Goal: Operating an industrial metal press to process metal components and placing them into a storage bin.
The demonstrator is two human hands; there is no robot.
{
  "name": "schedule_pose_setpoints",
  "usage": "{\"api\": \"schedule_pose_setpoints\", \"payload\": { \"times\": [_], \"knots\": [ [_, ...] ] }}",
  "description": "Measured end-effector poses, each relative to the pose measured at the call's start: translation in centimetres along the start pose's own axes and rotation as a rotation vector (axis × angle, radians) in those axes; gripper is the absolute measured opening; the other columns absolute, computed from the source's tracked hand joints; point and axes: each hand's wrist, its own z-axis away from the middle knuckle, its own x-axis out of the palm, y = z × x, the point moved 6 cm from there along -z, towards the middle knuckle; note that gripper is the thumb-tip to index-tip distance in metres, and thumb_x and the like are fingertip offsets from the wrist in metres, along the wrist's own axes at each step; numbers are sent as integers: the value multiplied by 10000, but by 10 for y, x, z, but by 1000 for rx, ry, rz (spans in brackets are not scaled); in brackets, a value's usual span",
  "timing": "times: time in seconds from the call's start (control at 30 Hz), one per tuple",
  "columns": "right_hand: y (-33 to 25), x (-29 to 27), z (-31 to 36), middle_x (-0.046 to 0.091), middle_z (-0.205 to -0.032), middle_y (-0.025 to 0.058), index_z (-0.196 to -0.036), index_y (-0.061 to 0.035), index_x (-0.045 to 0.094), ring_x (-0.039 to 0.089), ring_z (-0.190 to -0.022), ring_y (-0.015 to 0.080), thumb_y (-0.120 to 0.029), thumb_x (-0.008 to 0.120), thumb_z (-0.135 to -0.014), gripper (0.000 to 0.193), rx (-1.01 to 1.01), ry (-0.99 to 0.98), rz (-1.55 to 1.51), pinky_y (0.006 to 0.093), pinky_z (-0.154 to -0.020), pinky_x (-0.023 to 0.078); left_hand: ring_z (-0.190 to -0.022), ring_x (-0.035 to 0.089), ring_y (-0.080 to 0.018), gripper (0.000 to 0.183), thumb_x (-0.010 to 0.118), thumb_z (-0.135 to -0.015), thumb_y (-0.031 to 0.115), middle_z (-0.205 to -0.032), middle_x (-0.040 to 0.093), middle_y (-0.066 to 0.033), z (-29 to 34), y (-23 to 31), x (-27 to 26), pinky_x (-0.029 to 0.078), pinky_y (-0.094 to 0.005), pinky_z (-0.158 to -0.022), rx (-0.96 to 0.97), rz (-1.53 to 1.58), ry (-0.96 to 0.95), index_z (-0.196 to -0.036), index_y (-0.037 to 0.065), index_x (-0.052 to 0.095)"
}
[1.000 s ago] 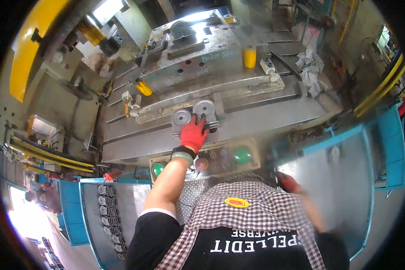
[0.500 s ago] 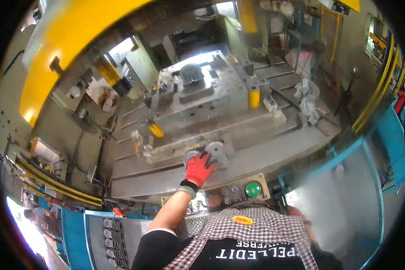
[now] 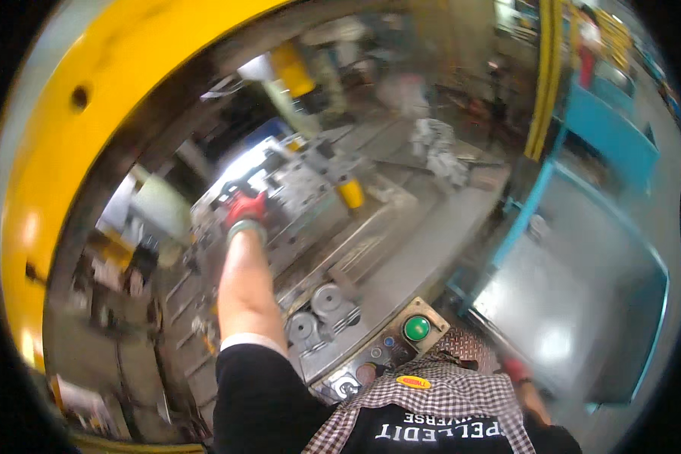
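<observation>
My left hand [image 3: 246,208], in a red glove, is stretched out over the top of the steel die block [image 3: 306,216] on the press. Motion blur smears its fingers, and whatever lies under them is hidden. My right hand [image 3: 516,371], also gloved in red, hangs low beside the checked apron [image 3: 461,382]; its fingers are too blurred to read. Two round grey metal parts with centre holes, a nearer one [image 3: 303,327] and a farther one [image 3: 328,300], lie on the press bed's front edge, apart from both hands.
A control panel [image 3: 382,352] with a green button [image 3: 416,328] sits at the bed's front edge. The yellow press frame [image 3: 68,136] arches over the left. To the right stands a blue-edged metal table [image 3: 583,295]. Crumpled grey cloth [image 3: 439,151] lies on the bed's far right.
My left hand has left the round parts at the front edge and reached forward onto the die block. The whole view has swung to the right. My right hand stays low at my side.
</observation>
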Motion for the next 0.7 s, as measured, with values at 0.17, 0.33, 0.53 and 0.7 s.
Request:
{"api": "schedule_pose_setpoints", "payload": {
  "times": [0.17,0.33,0.53,0.7],
  "knots": [
    [-13,22,106,522,-1186,122,-1213,-14,437,636,-780,298,-510,370,-888,597,857,73,-1077,375,-583,492,-1155,441,-327,820,556,-709,444,-1378,225,-209,-36,-1,21,397,-398,-923,-136,62,-22,-1384,131,214],
    [7,74,154,505,-1201,134,-1245,-30,411,625,-798,318,-517,336,-893,606,1053,70,-1364,390,-559,468,-822,617,-255,568,592,-708,468,-932,617,-161,-68,-29,-7,488,-343,-730,134,891,-66,-1073,34,578],
    [-52,-54,105,516,-1165,113,-1224,-70,429,614,-821,320,-545,337,-880,594,615,203,-993,402,-568,463,-970,519,-173,321,397,-922,276,-1148,524,-89,47,-68,-40,438,-342,-788,354,1707,-475,-1179,103,481],
    [52,53,60,513,-1176,107,-1220,-90,433,626,-741,303,-510,368,-882,544,964,24,-1399,342,-499,461,-1145,413,-244,419,373,-900,354,-1268,388,-57,185,-93,20,283,-441,-1005,769,659,-356,-1259,138,366]
  ]
}}
